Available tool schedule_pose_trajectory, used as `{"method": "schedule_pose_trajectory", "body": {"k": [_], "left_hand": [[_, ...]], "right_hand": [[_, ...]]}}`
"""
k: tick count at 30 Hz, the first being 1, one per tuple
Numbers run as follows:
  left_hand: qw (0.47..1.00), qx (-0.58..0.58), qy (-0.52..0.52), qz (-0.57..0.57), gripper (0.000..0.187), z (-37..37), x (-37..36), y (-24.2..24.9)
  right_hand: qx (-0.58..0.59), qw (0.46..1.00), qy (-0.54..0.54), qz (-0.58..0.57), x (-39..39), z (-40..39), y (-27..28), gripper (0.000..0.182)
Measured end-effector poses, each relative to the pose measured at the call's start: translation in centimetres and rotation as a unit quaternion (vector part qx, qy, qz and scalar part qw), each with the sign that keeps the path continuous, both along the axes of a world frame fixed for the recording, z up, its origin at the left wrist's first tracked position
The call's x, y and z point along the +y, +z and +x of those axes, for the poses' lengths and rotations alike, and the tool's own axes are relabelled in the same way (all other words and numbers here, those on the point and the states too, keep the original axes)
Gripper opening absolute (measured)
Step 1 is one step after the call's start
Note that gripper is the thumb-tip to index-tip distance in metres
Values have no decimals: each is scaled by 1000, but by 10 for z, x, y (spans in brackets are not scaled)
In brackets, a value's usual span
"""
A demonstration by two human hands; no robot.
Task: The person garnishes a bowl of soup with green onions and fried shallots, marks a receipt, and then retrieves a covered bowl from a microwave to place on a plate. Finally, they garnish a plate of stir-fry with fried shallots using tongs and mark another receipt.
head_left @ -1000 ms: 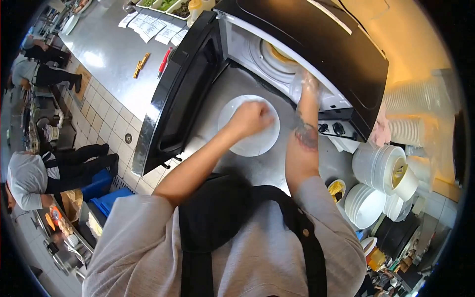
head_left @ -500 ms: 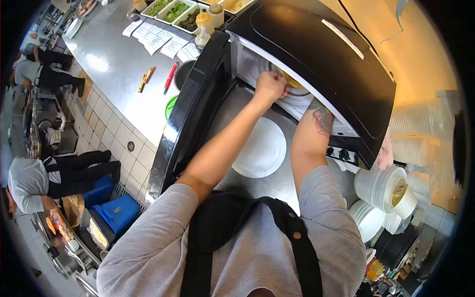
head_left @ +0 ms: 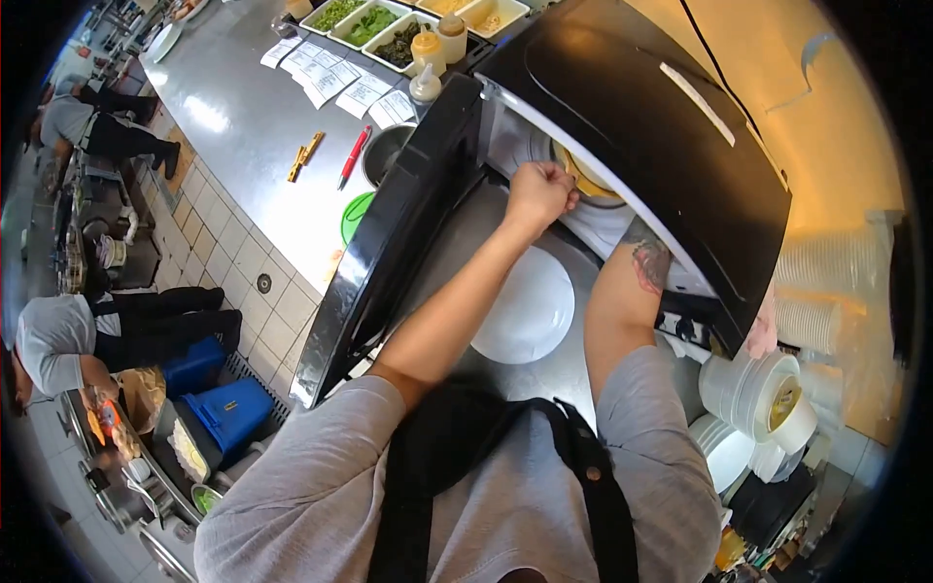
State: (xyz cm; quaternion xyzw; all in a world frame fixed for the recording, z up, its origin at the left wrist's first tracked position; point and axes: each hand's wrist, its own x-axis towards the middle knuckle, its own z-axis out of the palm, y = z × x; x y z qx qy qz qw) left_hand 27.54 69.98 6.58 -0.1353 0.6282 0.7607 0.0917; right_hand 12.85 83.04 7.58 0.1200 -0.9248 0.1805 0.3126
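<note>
A black microwave [head_left: 641, 126] stands with its door [head_left: 389, 223] swung wide to the left. Inside, partly hidden by the top, is a round vessel with a yellowish-brown band [head_left: 589, 187]. My left hand [head_left: 541, 199] is at the opening with fingers curled closed beside that band; what they pinch, if anything, is hidden. My right forearm [head_left: 622, 291] reaches into the microwave on the right, and its hand is out of sight behind the casing. A white plate [head_left: 525, 306] lies on the steel counter between my arms.
On the steel counter lie a red pen [head_left: 355, 157], a gold clip [head_left: 305, 157] and paper slips [head_left: 335, 83]. Squeeze bottles [head_left: 428, 49] and trays of greens [head_left: 374, 27] stand behind. Stacked white containers [head_left: 748, 389] are at right. Co-workers [head_left: 58, 340] stand at left.
My left hand has drawn slightly back from the vessel, and more of the yellowish band shows. The whole view has shifted a little. My right hand stays hidden in the microwave.
</note>
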Motion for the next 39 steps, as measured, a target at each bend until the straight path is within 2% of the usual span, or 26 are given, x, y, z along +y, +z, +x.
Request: {"method": "schedule_pose_trajectory", "body": {"k": [5, 8, 11, 12, 13, 17, 21, 24, 29, 31, 32, 33, 35, 37, 39], "left_hand": [[997, 14, 44, -69, 19, 54, -21, 35], [992, 23, 21, -118, 21, 101, -41, 40], [995, -6, -4, -100, 21, 154, -54, 44], [995, -3, -10, -102, 21, 171, -57, 42], [996, -23, -18, -83, 22, 188, -61, 38], [996, -68, -43, -25, 23, 238, -69, 5], [994, -88, -57, -14, 23, 251, -74, -27], [993, -94, -64, -28, 23, 252, -76, -41], [987, -117, -94, -60, 23, 260, -79, -40], [984, -120, -110, -69, 23, 267, -81, -19], [976, -115, -168, -78, 22, 282, -85, 9], [964, -112, -226, -88, 22, 296, -89, 39], [927, 68, -336, -154, 29, 317, -104, 109], [921, 208, -285, -165, 30, 322, -128, 164], [899, 347, -183, -195, 23, 305, -160, 176]], "right_hand": [[-98, 994, -18, 39, 31, 63, -4, 35], [-149, 987, -25, 50, 40, 99, -4, 34], [-178, 982, -34, 51, 40, 131, -9, 34], [-263, 935, 18, -238, 33, 148, -23, 30], [-321, 798, 71, -504, 25, 166, -26, 25], [-349, 794, 40, -497, 19, 226, -24, 18], [-384, 815, 2, -435, 19, 248, -60, 17], [-386, 836, 18, -389, 23, 247, -76, 19], [-342, 823, 82, -446, 37, 268, -75, 29], [-360, 898, -45, -248, 59, 281, -85, 27], [-359, 916, -107, -143, 62, 286, -84, 26], [-355, 917, -108, -145, 60, 294, -88, 26], [-433, 894, -83, -78, 48, 322, -92, 29], [-416, 899, -91, -100, 43, 334, -105, 29], [-372, 912, -102, -140, 40, 340, -114, 30]]}}
